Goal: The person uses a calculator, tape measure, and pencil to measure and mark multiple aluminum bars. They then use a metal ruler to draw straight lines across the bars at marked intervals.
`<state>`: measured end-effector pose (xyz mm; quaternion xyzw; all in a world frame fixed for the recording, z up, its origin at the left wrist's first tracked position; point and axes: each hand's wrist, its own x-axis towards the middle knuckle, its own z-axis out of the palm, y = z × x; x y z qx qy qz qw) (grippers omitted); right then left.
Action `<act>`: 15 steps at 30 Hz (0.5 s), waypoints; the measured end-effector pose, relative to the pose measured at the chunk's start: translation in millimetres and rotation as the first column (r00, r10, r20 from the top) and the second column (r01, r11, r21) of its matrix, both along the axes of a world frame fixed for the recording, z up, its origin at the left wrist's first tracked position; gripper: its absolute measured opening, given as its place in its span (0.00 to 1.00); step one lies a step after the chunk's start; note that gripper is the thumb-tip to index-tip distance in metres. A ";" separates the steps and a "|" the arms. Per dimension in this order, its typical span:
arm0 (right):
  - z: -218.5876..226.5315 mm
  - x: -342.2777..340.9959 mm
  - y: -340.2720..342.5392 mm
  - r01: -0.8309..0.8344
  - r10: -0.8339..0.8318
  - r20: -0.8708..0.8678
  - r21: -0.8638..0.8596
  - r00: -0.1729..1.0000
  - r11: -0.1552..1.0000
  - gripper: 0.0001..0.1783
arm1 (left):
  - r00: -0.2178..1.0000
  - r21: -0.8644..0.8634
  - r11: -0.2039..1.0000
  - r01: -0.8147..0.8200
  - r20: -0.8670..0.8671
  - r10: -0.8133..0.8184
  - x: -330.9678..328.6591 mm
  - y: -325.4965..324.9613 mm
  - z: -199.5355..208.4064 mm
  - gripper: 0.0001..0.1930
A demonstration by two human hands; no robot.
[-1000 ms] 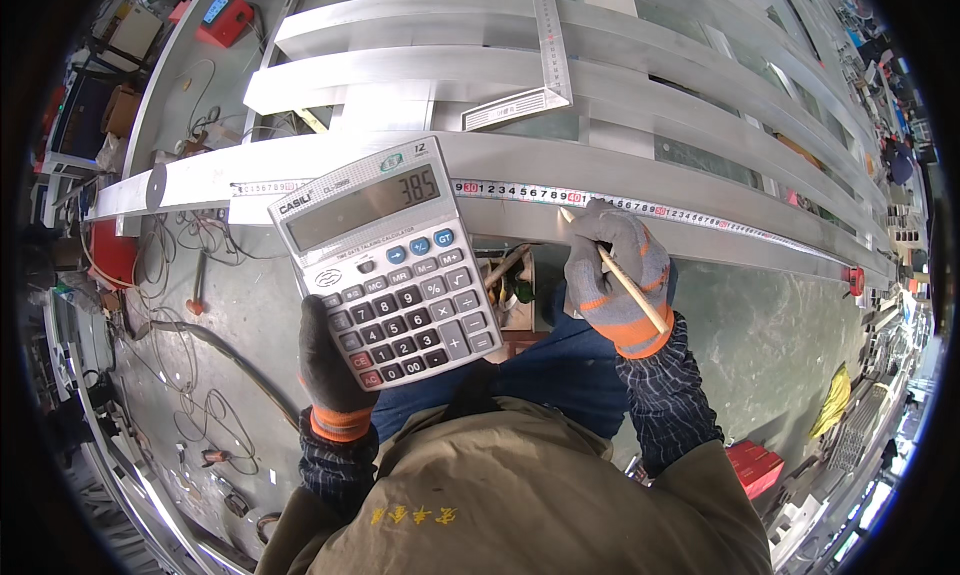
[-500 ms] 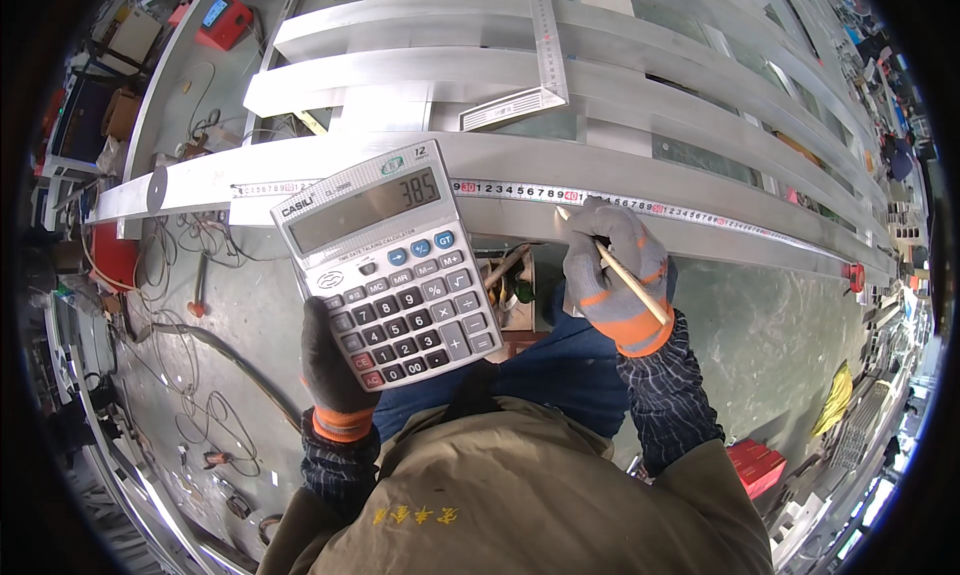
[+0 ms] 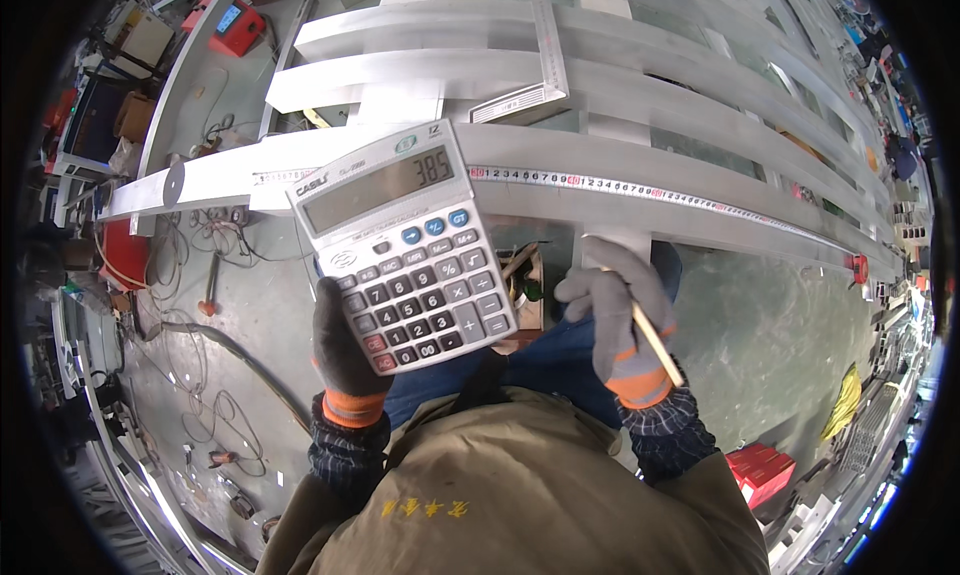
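Note:
My left hand [image 3: 345, 340], in a grey glove with an orange cuff, grips a large silver desk calculator [image 3: 415, 250] by its lower left side. The calculator tilts a little, with digits showing on its display. My right hand [image 3: 622, 310], gloved alike, is bent round a slim pale wooden pencil [image 3: 655, 343] that slants across it; the fingers hide its front end. Beyond both hands, a tape measure [image 3: 620, 188] lies drawn out along the near metal beam [image 3: 700, 230], and the calculator covers part of it. The right hand is just short of this beam.
Parallel metal bars [image 3: 420, 80] form a frame ahead, with a metal try square [image 3: 545, 90] resting on them. Cables [image 3: 225, 425] and a hammer [image 3: 210, 285] lie on the floor at left. At right are a red box [image 3: 760, 472] and a yellow bundle [image 3: 843, 402].
My right hand has drawn back from the tape and beam toward me, with the pencil still in it. The calculator has shifted slightly right and up in the picture.

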<state>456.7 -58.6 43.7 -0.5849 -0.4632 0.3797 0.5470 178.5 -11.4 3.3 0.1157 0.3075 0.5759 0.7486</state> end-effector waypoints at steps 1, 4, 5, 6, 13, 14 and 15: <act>-6.0 -3.7 -5.3 -0.061 0.060 -0.029 -0.016 0.998 0.998 0.20 | 0.999 0.003 1.000 0.002 0.033 -0.002 4.0 0.3 2.0 0.27; -17.2 -19.6 -16.6 -0.178 0.155 -0.331 -0.039 0.931 0.983 0.18 | 0.998 0.072 0.996 0.053 0.031 -0.055 17.5 2.1 13.2 0.25; -22.9 -20.1 -20.2 -0.211 0.179 -0.375 -0.046 0.910 0.976 0.19 | 0.996 0.085 0.994 0.073 0.040 -0.077 21.0 2.3 13.7 0.25; -28.8 -19.0 -23.3 -0.244 0.202 -0.418 -0.050 0.886 0.968 0.19 | 0.994 0.098 0.991 0.093 0.049 -0.098 23.4 1.7 14.3 0.25; -25.7 -30.8 -19.3 -0.407 0.352 -0.425 -0.045 0.834 0.912 0.19 | 0.970 0.072 0.994 0.076 -0.238 -0.057 14.5 -16.4 12.6 0.26; -29.0 -33.7 -19.3 -0.432 0.394 -0.377 -0.019 0.838 0.902 0.19 | 0.940 0.122 0.989 0.080 -0.338 -0.035 8.2 -21.4 9.8 0.26; -24.8 -36.3 -20.9 -0.460 0.406 -0.379 -0.061 0.832 0.886 0.18 | 0.987 0.028 0.998 0.052 -0.153 -0.047 2.4 -24.8 11.2 0.27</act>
